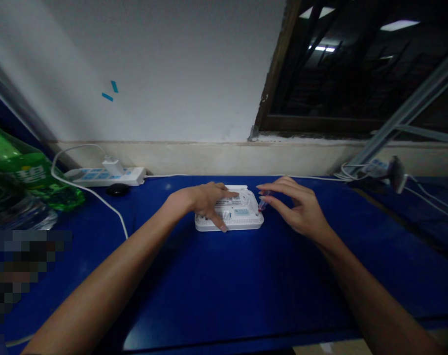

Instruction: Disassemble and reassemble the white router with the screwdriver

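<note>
A white router (pixel 242 224) lies on the blue table with its vented, labelled underside up. My left hand (pixel 209 199) holds its left part, the thumb over the near edge and the fingers reaching across the top. At the right end, my right hand (pixel 295 204) pinches a small screwdriver (pixel 264 201) with a see-through handle between thumb and fingers. The tool leans, and its reddish lower end is at the router's right near corner. Whether its tip sits in a screw is too small to tell.
A power strip (pixel 135 176) with a white charger (pixel 113 166) stands by the wall, a black mouse-like object (pixel 118 190) before it. Green bottles (pixel 35 172) crowd the left. A white cable (pixel 115 209) crosses there. Metal bars (pixel 401 113) and a dark stand-like object (pixel 396 175) are at right.
</note>
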A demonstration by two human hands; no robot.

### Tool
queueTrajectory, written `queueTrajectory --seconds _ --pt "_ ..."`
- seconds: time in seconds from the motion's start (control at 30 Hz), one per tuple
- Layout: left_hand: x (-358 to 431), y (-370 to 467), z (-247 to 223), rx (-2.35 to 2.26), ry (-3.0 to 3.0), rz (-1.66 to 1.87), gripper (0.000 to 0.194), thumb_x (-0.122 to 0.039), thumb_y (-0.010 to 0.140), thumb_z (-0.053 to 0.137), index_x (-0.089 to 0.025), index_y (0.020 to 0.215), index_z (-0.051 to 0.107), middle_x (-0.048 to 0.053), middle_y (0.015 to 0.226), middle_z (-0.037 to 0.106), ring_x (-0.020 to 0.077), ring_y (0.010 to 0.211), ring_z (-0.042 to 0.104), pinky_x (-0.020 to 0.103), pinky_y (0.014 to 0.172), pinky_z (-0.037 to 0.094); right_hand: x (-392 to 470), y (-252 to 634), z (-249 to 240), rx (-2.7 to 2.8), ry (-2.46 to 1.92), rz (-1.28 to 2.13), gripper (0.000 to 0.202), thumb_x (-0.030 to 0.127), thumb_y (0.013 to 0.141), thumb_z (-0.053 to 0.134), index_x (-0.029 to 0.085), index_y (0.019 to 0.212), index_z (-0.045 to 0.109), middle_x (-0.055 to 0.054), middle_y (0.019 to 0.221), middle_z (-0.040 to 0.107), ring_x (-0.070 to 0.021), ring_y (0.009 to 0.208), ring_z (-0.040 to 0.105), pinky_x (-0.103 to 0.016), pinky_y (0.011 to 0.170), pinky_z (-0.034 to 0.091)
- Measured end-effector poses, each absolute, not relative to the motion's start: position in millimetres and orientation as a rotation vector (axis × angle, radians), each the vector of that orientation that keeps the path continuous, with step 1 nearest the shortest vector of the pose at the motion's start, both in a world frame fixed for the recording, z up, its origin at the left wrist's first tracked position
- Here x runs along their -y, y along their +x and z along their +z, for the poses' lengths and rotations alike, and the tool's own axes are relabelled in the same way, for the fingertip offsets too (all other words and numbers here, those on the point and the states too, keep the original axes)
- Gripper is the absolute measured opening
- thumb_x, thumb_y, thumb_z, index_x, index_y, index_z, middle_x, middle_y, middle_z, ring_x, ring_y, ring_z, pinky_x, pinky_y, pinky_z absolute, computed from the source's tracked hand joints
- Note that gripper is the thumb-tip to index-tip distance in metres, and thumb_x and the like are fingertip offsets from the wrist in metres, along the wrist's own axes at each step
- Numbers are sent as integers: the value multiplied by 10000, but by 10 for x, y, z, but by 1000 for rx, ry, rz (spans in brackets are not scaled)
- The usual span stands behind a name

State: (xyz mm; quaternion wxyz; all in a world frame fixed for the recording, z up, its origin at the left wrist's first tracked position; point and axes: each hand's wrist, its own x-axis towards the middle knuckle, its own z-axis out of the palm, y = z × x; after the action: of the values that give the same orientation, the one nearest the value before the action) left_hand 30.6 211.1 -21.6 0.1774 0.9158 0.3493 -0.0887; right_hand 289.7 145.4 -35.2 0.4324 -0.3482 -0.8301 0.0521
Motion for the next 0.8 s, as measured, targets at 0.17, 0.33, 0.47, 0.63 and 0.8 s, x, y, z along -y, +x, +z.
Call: queueTrajectory --seconds 0.17,0.33,0.47,0.63,0.8 --pt "-2093 333 -216 -991 2608 -233 1127 -631 625 813 -309 1558 269 87 1587 343 338 1415 356 452 1135 321 -1440 2865 -376 2086 -898 32 296 239 950 602 250 1234 684 -82 1027 709 -226 941 624 -406 821 504" --pt "-2068 369 -194 -1051 2593 -226 1155 -623 594 843 -290 1554 293 99 1543 420 333 1353 445 435 1109 376 -1436 2813 -400 2076 -875 175 427 156 989 501 282 1393 558 -54 1200 710 -224 1098 610 -446 960 476" --pt "-2050 373 -159 -1092 2556 -247 1163 -624 580 856 -312 1551 298 107 1496 477 342 1293 497 441 1066 421 -1459 2821 -422 1979 -863 87 238 207 904 670 265 1127 728 -48 970 727 -212 875 629 -393 791 504" --pt "-2056 377 -151 -1093 2545 -256 1183 -633 577 856 -300 1558 284 121 1484 484 357 1273 510 452 1047 437 -1449 2837 -401 2025 -880 39 273 234 931 632 270 1190 711 -58 941 703 -217 878 615 -391 775 495" --pt "-2056 381 -144 -1098 2548 -265 1190 -634 575 859 -299 1560 280 134 1449 516 351 1229 550 444 1027 455 -1444 2814 -386 2087 -855 153 395 165 982 518 277 1353 600 -55 1160 720 -220 1038 617 -427 918 484"
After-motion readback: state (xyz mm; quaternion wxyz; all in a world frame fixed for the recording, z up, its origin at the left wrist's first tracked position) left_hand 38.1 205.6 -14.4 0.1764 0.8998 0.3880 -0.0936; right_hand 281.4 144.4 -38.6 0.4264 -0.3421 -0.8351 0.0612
